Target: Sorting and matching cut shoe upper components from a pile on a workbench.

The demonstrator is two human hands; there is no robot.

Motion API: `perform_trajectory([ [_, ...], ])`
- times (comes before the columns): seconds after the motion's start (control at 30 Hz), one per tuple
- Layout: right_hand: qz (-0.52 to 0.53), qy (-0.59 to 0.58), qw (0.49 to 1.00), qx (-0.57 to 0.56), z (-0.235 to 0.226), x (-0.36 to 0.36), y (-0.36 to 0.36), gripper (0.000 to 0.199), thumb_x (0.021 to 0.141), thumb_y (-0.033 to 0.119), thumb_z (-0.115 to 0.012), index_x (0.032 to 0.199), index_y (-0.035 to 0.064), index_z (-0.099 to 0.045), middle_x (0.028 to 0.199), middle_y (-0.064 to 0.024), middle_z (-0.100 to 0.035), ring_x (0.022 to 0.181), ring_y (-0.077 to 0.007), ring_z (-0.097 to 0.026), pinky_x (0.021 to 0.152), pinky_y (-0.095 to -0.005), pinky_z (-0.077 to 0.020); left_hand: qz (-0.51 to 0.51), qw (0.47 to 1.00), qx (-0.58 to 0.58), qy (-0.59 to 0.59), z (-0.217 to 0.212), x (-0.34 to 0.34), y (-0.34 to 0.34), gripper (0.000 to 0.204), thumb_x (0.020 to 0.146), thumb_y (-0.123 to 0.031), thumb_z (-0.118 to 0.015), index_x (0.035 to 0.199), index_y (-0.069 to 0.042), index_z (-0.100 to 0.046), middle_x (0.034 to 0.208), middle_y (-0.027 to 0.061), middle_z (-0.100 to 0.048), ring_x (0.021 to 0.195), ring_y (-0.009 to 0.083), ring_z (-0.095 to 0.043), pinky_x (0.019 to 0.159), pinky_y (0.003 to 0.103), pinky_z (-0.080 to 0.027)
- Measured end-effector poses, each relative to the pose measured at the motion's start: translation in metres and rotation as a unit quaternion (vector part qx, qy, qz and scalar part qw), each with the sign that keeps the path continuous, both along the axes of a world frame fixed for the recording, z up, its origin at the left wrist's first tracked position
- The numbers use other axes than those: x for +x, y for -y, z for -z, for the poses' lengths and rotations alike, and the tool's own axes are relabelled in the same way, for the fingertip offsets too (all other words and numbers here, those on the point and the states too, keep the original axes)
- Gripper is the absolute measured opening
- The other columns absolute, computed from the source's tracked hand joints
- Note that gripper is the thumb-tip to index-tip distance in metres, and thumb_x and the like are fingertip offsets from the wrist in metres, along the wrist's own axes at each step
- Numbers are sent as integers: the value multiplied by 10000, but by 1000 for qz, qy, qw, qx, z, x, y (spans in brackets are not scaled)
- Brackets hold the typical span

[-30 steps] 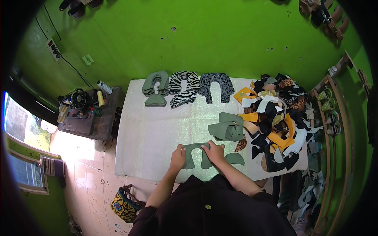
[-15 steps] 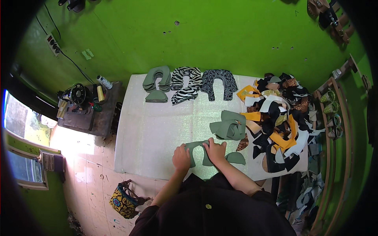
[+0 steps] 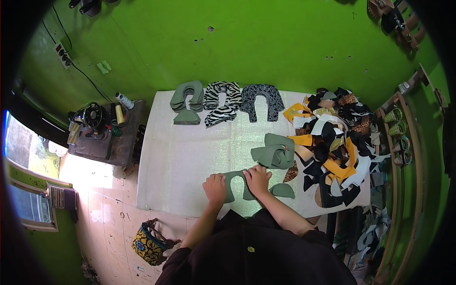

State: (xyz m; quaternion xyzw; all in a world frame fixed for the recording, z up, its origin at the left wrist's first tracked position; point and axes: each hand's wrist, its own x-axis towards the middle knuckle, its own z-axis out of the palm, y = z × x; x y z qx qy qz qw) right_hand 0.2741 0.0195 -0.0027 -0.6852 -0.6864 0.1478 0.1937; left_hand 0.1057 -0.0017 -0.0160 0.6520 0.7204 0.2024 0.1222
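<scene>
The horseshoe-shaped piece [image 3: 236, 184] under the hands is dull sage green, like the small half-moon piece [image 3: 283, 190] and the loose stack [image 3: 274, 151] beside it. Along the far edge: one green stack [image 3: 186, 98], one zebra-striped [image 3: 221, 101], one dark grey speckled [image 3: 260, 100]. The scrap heap [image 3: 332, 142] mixes black, white, mustard yellow (some leopard print too). The table cover [image 3: 190, 156] is shimmery white; the wall [image 3: 266, 42] is bright green.

- A U-shaped cut piece [image 3: 236, 186] is laid flat on the table [image 3: 180, 156] near its front edge.
- It is pressed by the left hand [image 3: 215, 187] and the right hand [image 3: 257, 179].
- A stack of like pieces [image 3: 274, 152] is set just behind and to the right.
- A heap of scraps [image 3: 332, 142] is piled further right.
- Three stacks [image 3: 223, 102] are ranged along the far edge.
</scene>
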Motion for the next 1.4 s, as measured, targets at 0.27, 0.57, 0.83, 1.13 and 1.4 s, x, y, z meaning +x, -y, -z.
perform_trajectory([
  [0.27,-42,46,997,51,3,-4,22,392,866,248,-503,1234,128,-444,1299,-98,-429,1223,-268,-371,893,-515,-271,119,991,44,-36,2,16,26,406,868,-213,-493,1256,-100,-460,1316,77,-446,1238,222,-389,960,481,-290],
  [0.57,-137,92,986,-36,12,1,30,553,905,375,-379,1387,119,-287,1450,-65,-273,1344,-225,-244,1029,-606,-139,155,984,-22,-80,2,27,20,503,895,-292,-421,1343,-69,-373,1409,81,-355,1311,221,-310,1042,546,-197],
  [0.83,-79,-10,992,96,-32,31,10,221,782,170,-543,995,115,-568,1063,-55,-550,1099,-261,-454,881,-523,-284,151,987,-56,-15,-8,14,18,501,887,-263,-413,1346,-68,-364,1404,97,-357,1320,262,-287,1022,621,-139],
  [1.13,173,63,982,35,-47,120,-48,402,692,147,-595,1093,130,-559,1139,-77,-497,1120,-273,-411,912,-507,-252,91,990,77,76,-69,-8,1,517,849,-184,-460,1343,-63,-369,1395,158,-347,1321,354,-251,1016,635,-54],
  [1.4,110,68,989,-68,-65,136,-49,267,680,258,-681,918,150,-630,1038,-42,-551,1088,-256,-440,914,-511,-240,70,978,144,136,-99,-8,1,421,840,-171,-476,1253,-95,-502,1381,151,-364,1322,352,-238,1027,616,-19],
])
